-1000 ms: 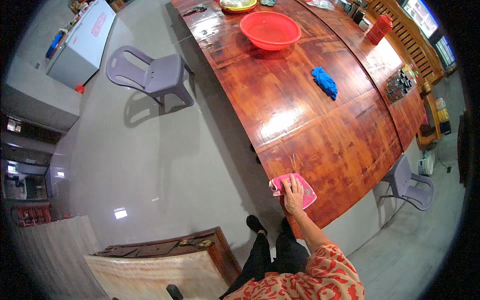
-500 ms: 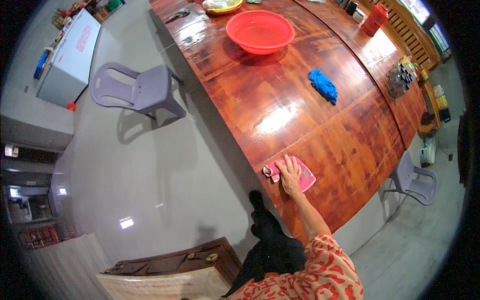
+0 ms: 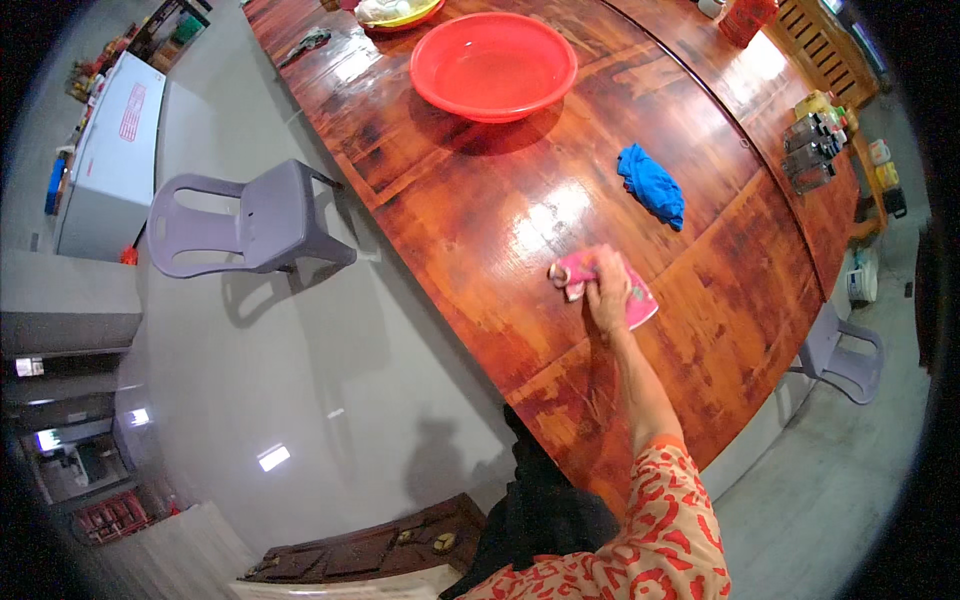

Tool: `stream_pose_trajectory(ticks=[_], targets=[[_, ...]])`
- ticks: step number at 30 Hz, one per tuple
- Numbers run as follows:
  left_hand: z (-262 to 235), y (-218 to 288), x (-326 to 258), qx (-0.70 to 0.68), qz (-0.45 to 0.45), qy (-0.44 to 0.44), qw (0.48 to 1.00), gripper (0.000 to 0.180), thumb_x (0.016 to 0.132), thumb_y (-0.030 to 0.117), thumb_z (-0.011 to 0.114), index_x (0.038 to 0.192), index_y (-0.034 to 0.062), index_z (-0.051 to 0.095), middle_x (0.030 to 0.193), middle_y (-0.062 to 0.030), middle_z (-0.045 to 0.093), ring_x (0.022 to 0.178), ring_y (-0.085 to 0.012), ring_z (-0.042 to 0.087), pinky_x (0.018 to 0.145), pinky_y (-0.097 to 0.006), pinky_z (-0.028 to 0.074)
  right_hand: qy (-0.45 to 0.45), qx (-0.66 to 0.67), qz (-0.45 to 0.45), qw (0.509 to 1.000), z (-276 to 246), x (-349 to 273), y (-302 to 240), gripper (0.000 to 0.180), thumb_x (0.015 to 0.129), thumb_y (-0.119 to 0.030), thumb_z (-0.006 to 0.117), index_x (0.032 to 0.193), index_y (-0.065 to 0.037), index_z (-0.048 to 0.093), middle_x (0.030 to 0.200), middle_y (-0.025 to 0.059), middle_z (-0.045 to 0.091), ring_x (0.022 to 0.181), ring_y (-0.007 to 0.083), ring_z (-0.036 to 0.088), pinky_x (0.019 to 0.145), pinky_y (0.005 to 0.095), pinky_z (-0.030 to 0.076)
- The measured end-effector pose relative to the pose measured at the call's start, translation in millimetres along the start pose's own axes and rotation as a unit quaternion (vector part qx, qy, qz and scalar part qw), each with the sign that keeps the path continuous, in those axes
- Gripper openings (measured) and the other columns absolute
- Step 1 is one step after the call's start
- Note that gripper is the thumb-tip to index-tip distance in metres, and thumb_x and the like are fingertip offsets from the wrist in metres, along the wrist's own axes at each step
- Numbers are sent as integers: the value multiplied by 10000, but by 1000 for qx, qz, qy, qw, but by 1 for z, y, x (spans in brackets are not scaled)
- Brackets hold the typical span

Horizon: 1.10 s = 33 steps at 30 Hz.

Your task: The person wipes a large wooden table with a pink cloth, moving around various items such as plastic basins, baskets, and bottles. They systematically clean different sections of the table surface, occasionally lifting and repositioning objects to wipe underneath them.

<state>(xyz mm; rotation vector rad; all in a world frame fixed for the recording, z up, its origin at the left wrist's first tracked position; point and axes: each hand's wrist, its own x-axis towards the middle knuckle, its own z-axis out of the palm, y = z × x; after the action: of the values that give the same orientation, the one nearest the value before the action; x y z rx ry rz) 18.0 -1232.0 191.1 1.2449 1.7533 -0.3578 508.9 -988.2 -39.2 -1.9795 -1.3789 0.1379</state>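
My right hand (image 3: 608,292) presses on a folded pink cloth (image 3: 641,300) against the glossy wooden table (image 3: 470,290), its fingers over the cloth and slightly blurred. One end of the cloth is bunched up beside the fingers. My left hand does not show. Farther along the table from my right hand lies a crumpled blue cloth (image 3: 652,188). A wide red basin (image 3: 494,68) with what looks like water in it stands beyond, toward the table's left side.
A dark rag (image 3: 304,45) and a yellow dish (image 3: 405,18) sit at the far left of the table. Several glass bottles (image 3: 808,155) stand toward the right edge. A grey plastic chair (image 3: 250,220) is left of the table, another chair (image 3: 845,355) right.
My right hand has slid the pink cloth away from the table's near left edge, farther up and to the right over the tabletop. The view has shifted a little closer to the basin.
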Motion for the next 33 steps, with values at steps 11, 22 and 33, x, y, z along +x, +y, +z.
stream_pose_trajectory(ticks=[11,22,33], targets=[[-27,8,16,28,28,2,999,217,853,259,622,886,49,669,759,-150,668,682,-312,625,649,-426,503,88,-116,122,982,3,-3,-18,549,762,-191,711,1285,-191,543,1069,130,449,1017,338,454,884,459,375],[-59,-7,34,54,102,9,993,221,857,270,608,865,56,664,737,-158,660,664,-334,624,634,-440,500,-59,-56,89,993,-4,-144,-133,502,801,-137,688,1281,-199,558,1265,151,461,1221,341,441,972,475,379],[-96,-8,53,90,102,6,991,228,860,280,594,844,63,658,716,-166,652,647,-355,623,619,-454,498,1,-13,67,998,27,-81,-112,521,730,24,663,1208,-181,622,1339,130,538,1287,346,478,1028,465,387]])
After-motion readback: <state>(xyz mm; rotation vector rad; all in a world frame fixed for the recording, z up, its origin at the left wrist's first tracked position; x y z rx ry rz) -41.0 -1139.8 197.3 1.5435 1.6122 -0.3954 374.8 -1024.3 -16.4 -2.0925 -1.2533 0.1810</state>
